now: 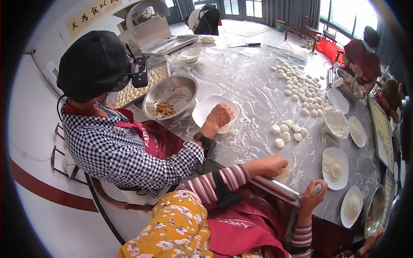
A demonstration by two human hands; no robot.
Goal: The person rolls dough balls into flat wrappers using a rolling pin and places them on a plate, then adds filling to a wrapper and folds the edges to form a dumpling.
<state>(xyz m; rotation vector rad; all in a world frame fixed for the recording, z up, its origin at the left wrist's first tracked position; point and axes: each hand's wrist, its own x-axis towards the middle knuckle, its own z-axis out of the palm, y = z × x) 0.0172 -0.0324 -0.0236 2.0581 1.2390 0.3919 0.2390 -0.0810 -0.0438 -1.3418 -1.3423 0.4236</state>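
My left hand [274,166] is closed at the near table edge, its fingers pinched on a flat dough wrapper [283,176] that lies partly under them. To its right, my right hand [310,198] is curled around what looks like a rolling pin [318,188]; only a pale, rounded end shows. Several small dough balls [285,132] sit just beyond my left hand. A white plate [340,179] with a few rolled wrappers [332,167] stands right of my hands. Nearer me, another plate [343,217] carries a stack of wrappers [353,206].
A co-worker in a checked shirt [124,146] works at left, hand over a white plate [206,112], beside a filling bowl [192,86] and a dumpling tray [165,71]. Many dough balls [304,91] lie farther back. A flour bowl [336,122] stands at right; other people [357,56] work beyond.
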